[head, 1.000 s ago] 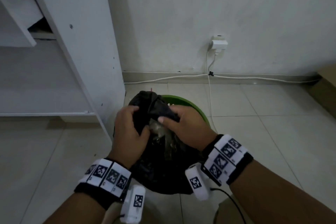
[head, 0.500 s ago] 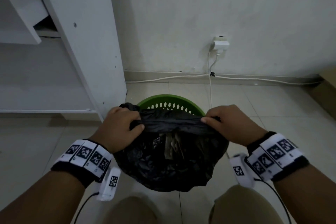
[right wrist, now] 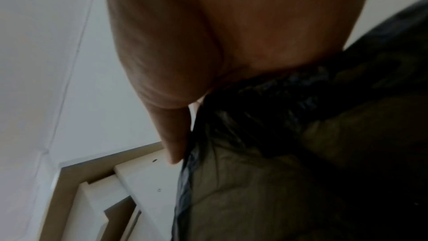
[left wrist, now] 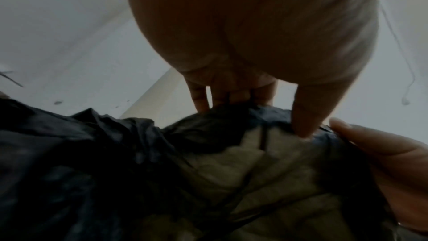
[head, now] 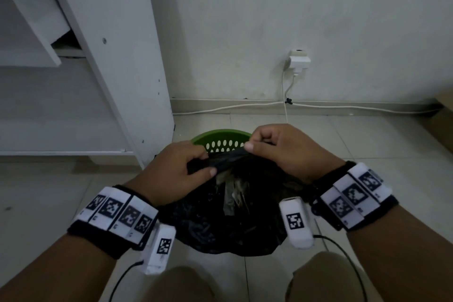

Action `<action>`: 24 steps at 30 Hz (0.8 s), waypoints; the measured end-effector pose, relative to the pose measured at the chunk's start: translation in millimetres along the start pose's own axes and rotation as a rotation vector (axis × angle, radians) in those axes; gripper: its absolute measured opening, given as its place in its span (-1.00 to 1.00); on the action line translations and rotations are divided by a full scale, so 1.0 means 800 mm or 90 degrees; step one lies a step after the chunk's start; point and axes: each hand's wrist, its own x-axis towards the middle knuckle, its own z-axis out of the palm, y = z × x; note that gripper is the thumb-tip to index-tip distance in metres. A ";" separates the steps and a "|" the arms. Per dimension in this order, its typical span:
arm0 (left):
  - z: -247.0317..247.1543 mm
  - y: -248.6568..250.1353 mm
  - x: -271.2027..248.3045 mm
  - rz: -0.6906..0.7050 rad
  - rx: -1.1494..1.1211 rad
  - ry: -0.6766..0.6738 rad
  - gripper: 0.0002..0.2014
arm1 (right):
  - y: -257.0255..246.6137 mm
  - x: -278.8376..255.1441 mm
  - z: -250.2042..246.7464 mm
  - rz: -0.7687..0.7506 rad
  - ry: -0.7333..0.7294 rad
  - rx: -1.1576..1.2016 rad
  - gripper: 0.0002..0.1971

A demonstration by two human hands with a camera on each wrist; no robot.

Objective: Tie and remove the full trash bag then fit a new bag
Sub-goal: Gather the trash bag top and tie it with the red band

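A full black trash bag hangs low in the head view, in front of a green perforated bin. Pale paper shows through its open top. My left hand grips the gathered rim on the left, thumb over the plastic. My right hand pinches the rim on the right, just above and beyond the left. The two hands are close together. In the left wrist view the bag fills the lower half, fingers curled into its rim. The right wrist view shows the bag under the thumb.
A white cabinet with an open shelf stands at the left, close to the bin. A wall plug and white cables run along the skirting behind. A brown box sits at the right edge. My knees are below the bag.
The hands first spread apart, stretching the bag's rim wide, and have now come back together at the middle, gathering the rim. The view has tilted up slightly.
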 end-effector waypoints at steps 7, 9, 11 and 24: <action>-0.003 -0.015 -0.016 -0.147 -0.072 0.028 -0.81 | 0.034 0.022 -0.041 0.002 0.033 -0.253 -0.85; -0.006 -0.004 -0.009 -0.080 0.026 0.113 -0.84 | 0.044 0.030 -0.039 -0.006 0.088 -0.352 -0.81; -0.008 0.013 -0.003 -0.033 0.072 0.179 -0.90 | 0.045 0.032 -0.027 -0.061 0.163 -0.382 -0.73; -0.008 0.017 -0.028 -0.203 -0.160 0.006 -0.57 | -0.017 0.045 -0.025 -0.110 -0.043 -0.164 -0.88</action>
